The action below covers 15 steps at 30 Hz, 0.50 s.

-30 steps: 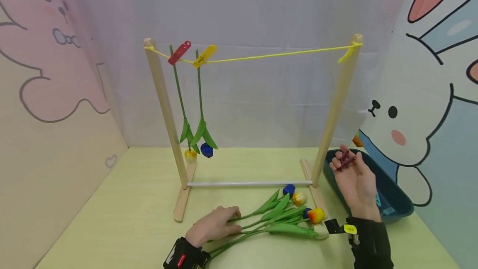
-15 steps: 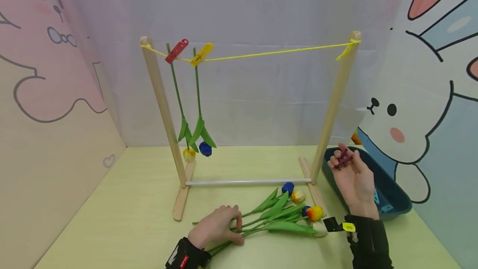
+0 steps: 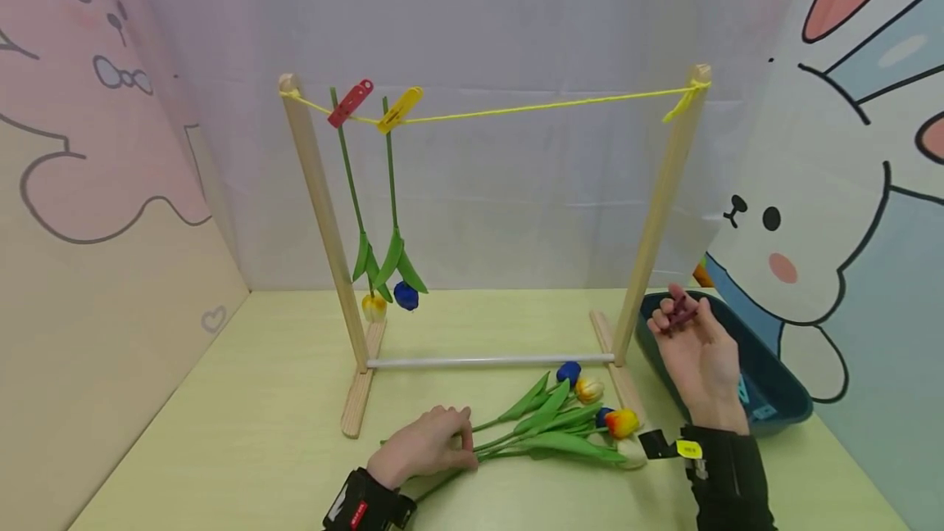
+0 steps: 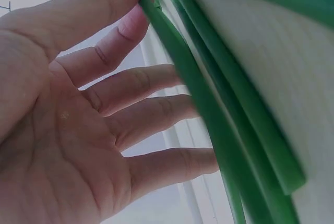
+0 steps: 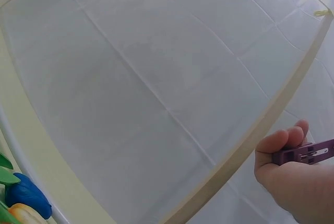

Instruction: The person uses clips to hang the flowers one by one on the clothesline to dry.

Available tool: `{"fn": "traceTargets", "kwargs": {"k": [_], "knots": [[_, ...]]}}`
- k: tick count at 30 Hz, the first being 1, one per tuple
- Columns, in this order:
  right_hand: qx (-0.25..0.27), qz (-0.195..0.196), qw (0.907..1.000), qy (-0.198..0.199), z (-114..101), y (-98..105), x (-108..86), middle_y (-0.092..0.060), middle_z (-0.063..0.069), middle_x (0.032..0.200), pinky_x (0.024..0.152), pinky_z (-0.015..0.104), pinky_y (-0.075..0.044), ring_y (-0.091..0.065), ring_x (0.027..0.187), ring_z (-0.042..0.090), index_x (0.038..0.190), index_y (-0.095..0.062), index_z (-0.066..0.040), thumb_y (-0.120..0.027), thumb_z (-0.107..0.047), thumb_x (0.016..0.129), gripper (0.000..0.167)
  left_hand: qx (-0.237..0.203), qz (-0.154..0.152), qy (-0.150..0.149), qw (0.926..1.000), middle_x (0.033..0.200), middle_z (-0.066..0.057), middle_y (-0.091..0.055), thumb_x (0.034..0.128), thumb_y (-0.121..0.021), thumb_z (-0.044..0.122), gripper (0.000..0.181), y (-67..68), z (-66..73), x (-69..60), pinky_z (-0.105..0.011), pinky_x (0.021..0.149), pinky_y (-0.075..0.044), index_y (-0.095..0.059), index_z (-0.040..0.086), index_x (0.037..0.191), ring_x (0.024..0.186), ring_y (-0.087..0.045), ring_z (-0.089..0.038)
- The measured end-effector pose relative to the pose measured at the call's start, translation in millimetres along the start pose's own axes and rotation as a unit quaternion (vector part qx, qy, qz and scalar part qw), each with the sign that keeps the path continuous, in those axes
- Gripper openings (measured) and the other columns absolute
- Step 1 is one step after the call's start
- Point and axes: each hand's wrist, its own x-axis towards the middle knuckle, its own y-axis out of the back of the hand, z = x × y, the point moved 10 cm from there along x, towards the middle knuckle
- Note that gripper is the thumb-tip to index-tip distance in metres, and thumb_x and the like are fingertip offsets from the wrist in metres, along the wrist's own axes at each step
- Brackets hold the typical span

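Near the front of the table, my left hand [image 3: 424,447] pinches a green tulip stem [image 4: 175,44] between thumb and index finger; its other fingers stay fairly straight beside the stems. Several artificial tulips [image 3: 564,423] lie there, with blue, white and yellow-orange heads to the right. My right hand [image 3: 702,371] holds a dark purple clothespin [image 5: 295,155] in its fingertips, palm up, over the bin. Two tulips hang head down on a yellow string [image 3: 531,107]: one by a red clothespin [image 3: 351,104], the other by a yellow clothespin [image 3: 400,110].
The string spans two wooden posts [image 3: 660,220] on feet, joined by a white rod [image 3: 490,362] low across the table. A dark teal bin [image 3: 792,396] stands at the right, with light blue pieces inside. Cartoon panels flank both sides, and a pale sheet hangs behind.
The left thumb and index finger spread apart over the stems, then came together on a stem. The right hand and its clothespin have hardly moved.
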Motion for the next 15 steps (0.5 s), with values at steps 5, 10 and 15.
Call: {"fn": "traceTargets", "kwargs": {"k": [5, 10, 15], "knots": [[0.001, -0.004, 1.0, -0.003, 1, 1, -0.1, -0.046, 0.014, 0.108, 0.085, 0.033, -0.035, -0.039, 0.093, 0.025, 0.133, -0.047, 0.003, -0.022, -0.026, 0.112, 0.044, -0.006, 0.004, -0.024, 0.9997, 0.079, 0.007, -0.064, 0.093, -0.073, 0.021, 0.01, 2.1, 3.4, 1.2, -0.017, 0.06, -0.038, -0.065, 0.018, 0.088, 0.065, -0.042, 0.0], [-0.01, -0.007, 0.9999, -0.005, 2, 0, 0.7, -0.046, 0.013, 0.109, 0.085, 0.033, -0.035, -0.039, 0.093, 0.024, 0.133, -0.047, 0.002, -0.021, -0.027, 0.112, 0.044, -0.005, 0.017, -0.037, 0.9992, 0.085, 0.003, -0.071, 0.0959, -0.069, 0.017, 0.007, 6.7, 5.5, 0.9, -0.016, 0.06, -0.04, -0.064, 0.015, 0.091, 0.065, -0.046, 0.003], [-0.007, -0.005, 0.9999, -0.005, 1, 0, 0.2, -0.046, 0.013, 0.109, 0.086, 0.033, -0.035, -0.039, 0.094, 0.024, 0.133, -0.046, 0.002, -0.023, -0.026, 0.112, 0.042, 0.002, 0.044, -0.033, 0.9985, 0.083, 0.002, -0.069, 0.0969, -0.067, 0.016, 0.006, 14.5, 3.6, -0.2, -0.017, 0.06, -0.043, -0.063, 0.015, 0.092, 0.066, -0.049, 0.002]]}}
